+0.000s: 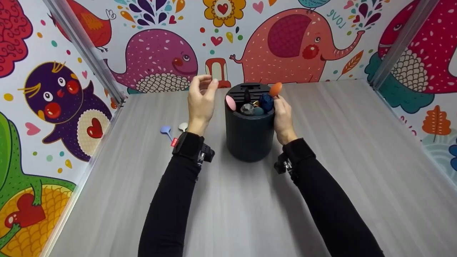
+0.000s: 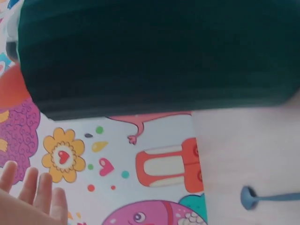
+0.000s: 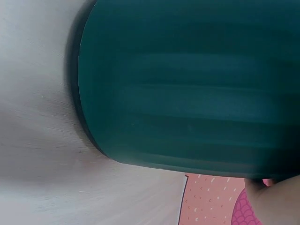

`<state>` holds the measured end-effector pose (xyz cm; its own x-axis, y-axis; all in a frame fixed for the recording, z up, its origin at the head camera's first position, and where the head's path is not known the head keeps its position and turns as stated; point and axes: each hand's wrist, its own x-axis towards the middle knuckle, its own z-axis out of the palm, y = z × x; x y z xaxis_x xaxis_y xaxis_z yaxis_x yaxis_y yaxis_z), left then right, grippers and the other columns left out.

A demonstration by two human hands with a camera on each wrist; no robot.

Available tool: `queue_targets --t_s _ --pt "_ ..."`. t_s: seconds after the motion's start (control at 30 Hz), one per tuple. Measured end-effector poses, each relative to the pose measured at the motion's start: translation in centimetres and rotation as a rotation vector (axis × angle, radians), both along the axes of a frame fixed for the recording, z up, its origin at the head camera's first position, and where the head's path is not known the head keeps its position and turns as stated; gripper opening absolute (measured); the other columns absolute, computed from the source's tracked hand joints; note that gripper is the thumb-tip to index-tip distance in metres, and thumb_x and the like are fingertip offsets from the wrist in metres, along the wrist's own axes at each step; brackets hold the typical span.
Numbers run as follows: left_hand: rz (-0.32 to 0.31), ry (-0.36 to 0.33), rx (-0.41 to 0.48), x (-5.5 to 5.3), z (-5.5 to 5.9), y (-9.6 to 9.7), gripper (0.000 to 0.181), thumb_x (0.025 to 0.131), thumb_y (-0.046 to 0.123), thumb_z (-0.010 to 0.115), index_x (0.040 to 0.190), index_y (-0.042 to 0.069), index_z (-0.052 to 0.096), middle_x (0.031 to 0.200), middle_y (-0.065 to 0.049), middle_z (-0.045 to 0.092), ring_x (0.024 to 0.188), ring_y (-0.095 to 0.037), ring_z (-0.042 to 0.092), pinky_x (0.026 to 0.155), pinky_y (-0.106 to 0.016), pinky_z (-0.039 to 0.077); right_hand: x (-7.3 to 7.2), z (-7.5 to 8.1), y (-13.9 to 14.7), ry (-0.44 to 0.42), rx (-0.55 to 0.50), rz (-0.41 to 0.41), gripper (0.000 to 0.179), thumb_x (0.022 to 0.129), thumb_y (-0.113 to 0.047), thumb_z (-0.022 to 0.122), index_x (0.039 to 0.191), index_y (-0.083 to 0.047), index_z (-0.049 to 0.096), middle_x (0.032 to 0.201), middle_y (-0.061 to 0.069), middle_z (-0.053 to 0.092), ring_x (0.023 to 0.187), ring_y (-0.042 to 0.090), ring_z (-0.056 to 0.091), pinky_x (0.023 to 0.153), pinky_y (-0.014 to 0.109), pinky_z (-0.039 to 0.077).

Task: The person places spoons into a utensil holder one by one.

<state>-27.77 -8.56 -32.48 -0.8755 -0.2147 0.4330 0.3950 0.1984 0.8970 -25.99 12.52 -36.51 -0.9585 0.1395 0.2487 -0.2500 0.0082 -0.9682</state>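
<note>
A dark green round utensil holder (image 1: pixel 250 137) stands upright on the table, with several utensils in its top. A pink utensil (image 1: pixel 230 102) leans at its left rim, and an orange one (image 1: pixel 276 89) sticks out at the right. My right hand (image 1: pixel 283 116) grips the holder's upper right side, just below the orange utensil; some of its fingers are hidden. Raised left of the holder, my left hand (image 1: pixel 202 98) is apart from it and holds nothing, its fingers loosely bent. Two small spoon-like utensils, one periwinkle (image 1: pixel 165 129) and one white (image 1: pixel 183 126), lie beyond my left wrist.
Printed cartoon panels (image 1: pixel 221 46) wall off the back and sides, with metal posts (image 1: pixel 87 50) at the corners. The grey wood-grain table (image 1: pixel 342 142) extends around the holder. A ridged black insert (image 1: pixel 251 92) covers the holder's rear top.
</note>
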Motion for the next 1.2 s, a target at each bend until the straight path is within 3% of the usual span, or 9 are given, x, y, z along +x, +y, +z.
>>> queue_targets --t_s 0.3,0.5,0.6,0.77,0.93,1.03,1.2 --pt "0.094 -0.113 -0.057 -0.3 -1.9 -2.5 0.035 0.090 0.031 0.061 0.117 0.010 0.056 0.117 -0.008 0.057 0.112 -0.021 0.053 0.099 -0.034 0.042 0.0 -0.1 0.0 -0.004 0.006 -0.003 0.022 0.097 -0.017 0.033 0.076 -0.015 0.039 0.075 -0.003 0.028 0.072 0.011 0.031 0.074 0.026 0.025" --pt "0.184 -0.181 -0.112 -0.6 -3.3 -4.6 0.036 0.088 0.030 0.063 0.117 0.010 0.056 0.120 -0.009 0.055 0.114 -0.023 0.050 0.102 -0.037 0.040 0.0 -0.1 0.1 0.002 -0.001 -0.011 0.019 0.096 -0.018 0.034 0.083 -0.015 0.046 0.076 -0.003 0.033 0.075 0.011 0.035 0.075 0.026 0.027" --pt "0.218 -0.242 -0.150 -0.7 -4.2 -5.7 0.038 0.088 0.030 0.064 0.118 0.010 0.055 0.123 -0.011 0.053 0.115 -0.022 0.048 0.102 -0.037 0.039 -0.7 -0.7 0.3 0.008 -0.013 -0.002 0.019 0.097 -0.017 0.034 0.083 -0.015 0.047 0.076 -0.003 0.033 0.074 0.012 0.035 0.075 0.027 0.027" --pt "0.240 -0.359 -0.184 -0.8 -5.7 -7.3 0.042 0.087 0.033 0.063 0.122 0.012 0.053 0.127 -0.013 0.049 0.120 -0.024 0.045 0.103 -0.038 0.037 -2.0 -2.0 0.5 0.003 -0.031 -0.003 0.021 0.098 -0.019 0.035 0.079 -0.016 0.044 0.076 -0.003 0.032 0.073 0.012 0.034 0.074 0.027 0.026" --pt "0.285 -0.451 -0.277 -0.8 -7.1 -8.5 0.045 0.087 0.036 0.061 0.124 0.011 0.052 0.130 -0.015 0.048 0.120 -0.029 0.045 0.101 -0.045 0.036 -2.1 -2.4 0.6 -0.014 -0.025 -0.019 0.019 0.097 -0.022 0.035 0.088 -0.015 0.049 0.080 -0.002 0.034 0.082 0.013 0.038 0.079 0.028 0.028" --pt "0.303 -0.506 -0.350 -0.6 -7.7 -9.0 0.047 0.088 0.037 0.059 0.126 0.011 0.051 0.131 -0.014 0.048 0.120 -0.030 0.046 0.101 -0.046 0.037 -2.0 -2.3 0.6 -0.023 -0.030 -0.007 0.017 0.098 -0.022 0.035 0.093 -0.015 0.050 0.082 -0.001 0.034 0.086 0.014 0.038 0.082 0.028 0.026" --pt "0.291 -0.558 -0.410 -0.4 -8.7 -9.7 0.048 0.089 0.035 0.058 0.128 0.008 0.050 0.131 -0.016 0.048 0.120 -0.033 0.046 0.100 -0.046 0.038 -1.4 -1.4 0.4 -0.010 -0.030 0.001 0.018 0.097 -0.019 0.035 0.083 -0.014 0.045 0.079 -0.002 0.033 0.079 0.013 0.035 0.078 0.028 0.026"
